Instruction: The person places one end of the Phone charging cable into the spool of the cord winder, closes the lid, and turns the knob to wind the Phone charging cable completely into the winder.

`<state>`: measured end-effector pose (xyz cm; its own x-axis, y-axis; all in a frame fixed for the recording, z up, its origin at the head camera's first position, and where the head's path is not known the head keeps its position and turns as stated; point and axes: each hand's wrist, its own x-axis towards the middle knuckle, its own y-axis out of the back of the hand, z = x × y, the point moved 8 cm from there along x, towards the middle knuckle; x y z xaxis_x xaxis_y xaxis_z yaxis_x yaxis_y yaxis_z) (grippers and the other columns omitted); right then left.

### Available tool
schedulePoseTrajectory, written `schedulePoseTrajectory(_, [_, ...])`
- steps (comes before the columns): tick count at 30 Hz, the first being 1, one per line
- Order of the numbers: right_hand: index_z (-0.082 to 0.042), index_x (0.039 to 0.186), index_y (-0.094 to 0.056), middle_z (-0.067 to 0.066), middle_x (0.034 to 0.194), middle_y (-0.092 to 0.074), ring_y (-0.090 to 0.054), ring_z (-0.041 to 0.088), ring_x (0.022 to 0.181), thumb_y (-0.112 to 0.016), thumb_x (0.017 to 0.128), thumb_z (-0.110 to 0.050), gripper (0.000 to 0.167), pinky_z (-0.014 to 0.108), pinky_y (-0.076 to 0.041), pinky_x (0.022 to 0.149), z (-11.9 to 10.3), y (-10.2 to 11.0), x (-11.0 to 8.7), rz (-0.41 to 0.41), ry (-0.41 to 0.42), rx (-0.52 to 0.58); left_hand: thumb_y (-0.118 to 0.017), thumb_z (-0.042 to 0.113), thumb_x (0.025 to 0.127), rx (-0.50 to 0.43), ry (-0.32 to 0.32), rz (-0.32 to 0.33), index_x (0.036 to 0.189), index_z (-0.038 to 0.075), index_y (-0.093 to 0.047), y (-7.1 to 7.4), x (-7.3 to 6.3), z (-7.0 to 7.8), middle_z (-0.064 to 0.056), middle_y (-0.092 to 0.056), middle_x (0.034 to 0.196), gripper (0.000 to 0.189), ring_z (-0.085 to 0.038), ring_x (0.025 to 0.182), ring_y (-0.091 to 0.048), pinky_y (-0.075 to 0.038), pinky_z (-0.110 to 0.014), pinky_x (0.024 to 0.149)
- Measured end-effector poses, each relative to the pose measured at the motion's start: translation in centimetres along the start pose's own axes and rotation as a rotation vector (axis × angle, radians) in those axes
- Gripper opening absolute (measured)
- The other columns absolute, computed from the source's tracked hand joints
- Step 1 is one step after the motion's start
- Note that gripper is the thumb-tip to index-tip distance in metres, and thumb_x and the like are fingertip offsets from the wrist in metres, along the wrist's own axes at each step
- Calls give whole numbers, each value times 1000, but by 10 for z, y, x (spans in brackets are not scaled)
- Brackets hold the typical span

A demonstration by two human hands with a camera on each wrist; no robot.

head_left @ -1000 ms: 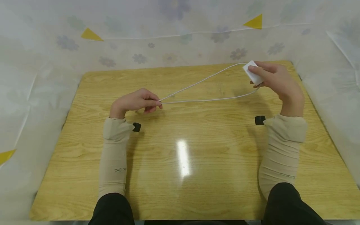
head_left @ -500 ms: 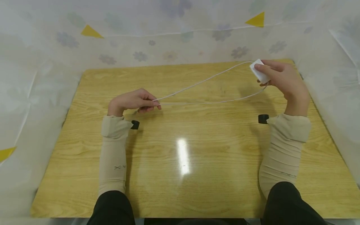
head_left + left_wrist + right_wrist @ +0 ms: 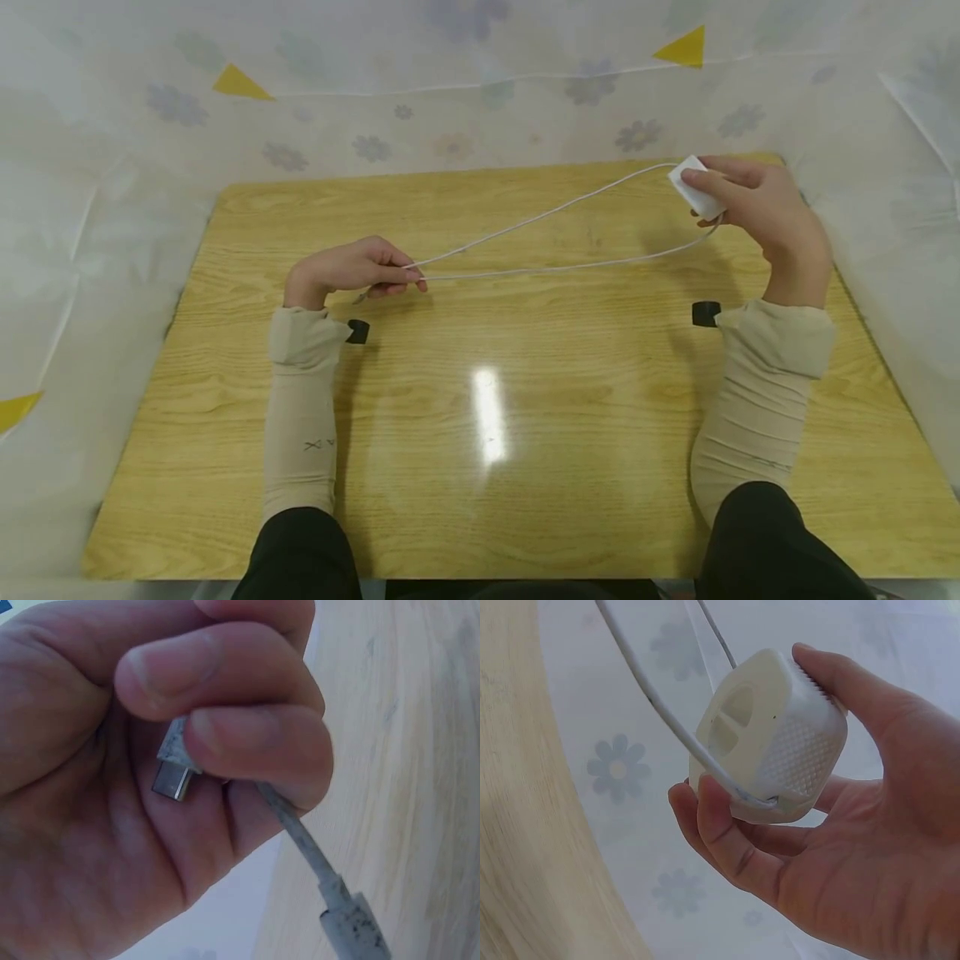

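Note:
At the table's far right my right hand [image 3: 780, 212] grips a white, rounded-square retractable cable reel [image 3: 697, 190] between thumb and fingers. In the right wrist view the reel [image 3: 780, 735] shows a ribbed side and a recessed round face. Two strands of white charging cable [image 3: 540, 218] run from it to my left hand [image 3: 356, 267], raised over the left part of the table. Its fingers curl round the cable ends. The left wrist view shows a USB-C plug [image 3: 172, 780] against the palm, and another connector [image 3: 356, 930] hanging below the fingers.
A wood-grain table [image 3: 585, 450] lies under both hands, with a light glare near its middle. Flower-patterned white sheeting [image 3: 450, 125] rises behind it and at the sides. Yellow tape triangles [image 3: 682, 48] mark the sheeting.
My right hand has moved slightly right and away with the reel, and my left hand slightly left. The gap between them has widened, and a cable end now shows beneath my left hand.

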<state>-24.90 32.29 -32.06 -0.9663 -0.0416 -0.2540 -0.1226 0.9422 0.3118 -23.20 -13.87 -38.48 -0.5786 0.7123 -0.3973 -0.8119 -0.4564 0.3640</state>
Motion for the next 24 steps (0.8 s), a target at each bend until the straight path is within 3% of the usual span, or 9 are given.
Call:
schedulePoseTrajectory(8, [-8, 163, -40, -13, 101, -70, -66, 8, 82, -70, 102, -35, 73, 20, -55, 71, 2, 1, -2, -17, -1, -3, -52, 22, 113, 4, -1, 3, 121, -6, -73, 2, -1, -1, -1, -47, 66, 36, -31, 56, -33, -38, -31, 57])
schedulePoseTrajectory(14, [-10, 162, -41, -13, 107, -68, -65, 7, 83, -70, 102, -34, 71, 20, -55, 71, 4, 4, -1, -16, -11, -5, -52, 21, 113, -6, 8, 0, 122, -6, -73, 1, -1, 0, -1, -48, 66, 35, -30, 57, -31, -37, -29, 58])
schedulePoseTrajectory(24, [-10, 163, -40, -12, 113, -64, -66, 7, 86, -69, 103, -35, 72, 19, -56, 72, 4, 4, -1, -21, -19, 5, -52, 20, 113, -21, 16, -3, 122, -7, -73, -1, -1, -3, -2, -49, 67, 35, -17, 54, -35, -38, -27, 58])
